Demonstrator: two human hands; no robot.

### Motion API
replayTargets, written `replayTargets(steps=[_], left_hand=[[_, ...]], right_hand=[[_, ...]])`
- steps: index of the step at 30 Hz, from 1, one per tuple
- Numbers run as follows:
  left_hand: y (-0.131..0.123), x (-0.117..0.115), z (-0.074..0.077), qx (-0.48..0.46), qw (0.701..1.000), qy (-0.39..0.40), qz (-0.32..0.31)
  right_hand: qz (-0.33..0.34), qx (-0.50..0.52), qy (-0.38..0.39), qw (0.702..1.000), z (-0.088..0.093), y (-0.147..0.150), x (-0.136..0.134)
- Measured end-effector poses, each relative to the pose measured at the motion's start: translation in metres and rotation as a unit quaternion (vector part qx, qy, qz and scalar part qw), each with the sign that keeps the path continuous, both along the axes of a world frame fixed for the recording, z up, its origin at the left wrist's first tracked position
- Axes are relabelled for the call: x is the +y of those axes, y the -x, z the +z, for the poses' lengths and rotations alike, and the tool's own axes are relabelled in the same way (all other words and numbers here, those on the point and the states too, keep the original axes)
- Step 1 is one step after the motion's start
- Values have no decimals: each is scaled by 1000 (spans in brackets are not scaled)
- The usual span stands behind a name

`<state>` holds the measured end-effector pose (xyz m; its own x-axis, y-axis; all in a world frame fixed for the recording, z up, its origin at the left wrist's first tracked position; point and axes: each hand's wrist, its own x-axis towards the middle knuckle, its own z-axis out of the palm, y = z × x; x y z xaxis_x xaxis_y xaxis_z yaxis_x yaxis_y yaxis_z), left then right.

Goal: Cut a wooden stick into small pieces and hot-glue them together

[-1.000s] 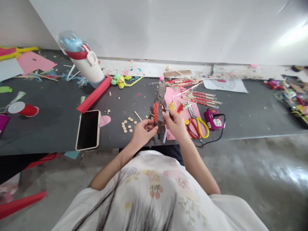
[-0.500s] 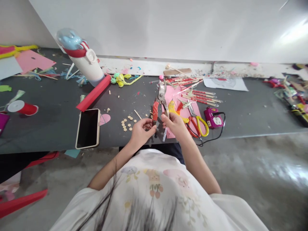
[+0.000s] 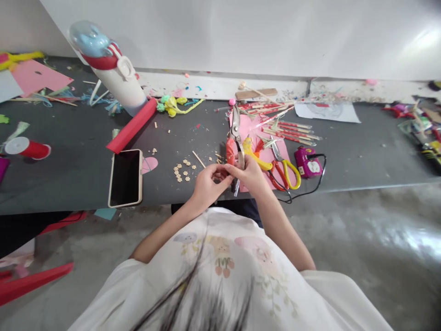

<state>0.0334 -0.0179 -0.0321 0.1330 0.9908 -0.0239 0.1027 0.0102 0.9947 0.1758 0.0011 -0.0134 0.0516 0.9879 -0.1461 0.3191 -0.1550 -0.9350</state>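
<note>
Facing the long dark grey table (image 3: pixel 354 154), I see my white printed shirt (image 3: pixel 223 255) below its near edge. Toward the back, on my left, a white bottle (image 3: pixel 119 85) with a clear-and-blue top leans in my view. A red bar (image 3: pixel 132 126) lies slantwise from its base down to my phone (image 3: pixel 126 178), which is dark-screened and near the table's front edge. Ahead of me, slightly to the right, spreads a pink sheet (image 3: pixel 245 128).

My hands meet at the near end of that sheet. My right hand (image 3: pixel 250 177) is closed around the bare handle of the hand cutters (image 3: pixel 235 131), its thumb reaching across to my left fingertips. My left hand (image 3: pixel 210 184) is curled just beside the red-wrapped handle; whether it pinches anything I cannot tell. The cutters point away from me, along the sheet's left edge.

Just right of them lies a yellow glue gun (image 3: pixel 260 161), then scissors (image 3: pixel 281 162) with red and yellow loops. Far left, a spool (image 3: pixel 34 151) of red thread is on its side; right of the scissors is a purple box (image 3: pixel 308 162) with a black cord. Small wooden flower pieces (image 3: pixel 186 174) lie scattered left of my hands, and a pink ball (image 3: pixel 232 102) is just beyond the cutters' tip.
</note>
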Motion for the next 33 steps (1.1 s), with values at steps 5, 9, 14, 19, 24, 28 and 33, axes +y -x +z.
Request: replayTargets(steps=[5, 9, 14, 19, 24, 28, 33], left_hand=[[-2, -2, -8, -67, 996, 38, -37], [-5, -5, -10, -78, 994, 55, -58], [9, -1, 0, 81, 994, -10, -72], [47, 20, 7, 340, 932, -117, -46], [66, 37, 7, 488, 827, -230, -161], [64, 44, 6, 526, 772, -276, -226], [61, 50, -1, 505, 767, -295, -265]], right_hand=[[-14, 36, 35, 999, 1, -1, -2], [-14, 1, 45, 999, 2, -6, -5], [-36, -78, 45, 995, 10, -21, -14], [-45, -156, 55, 985, 18, -42, -25], [-24, -184, 46, 982, 17, -56, -35], [-3, -181, 45, 982, 13, -61, -42], [5, -190, 61, 980, 10, -67, -49]])
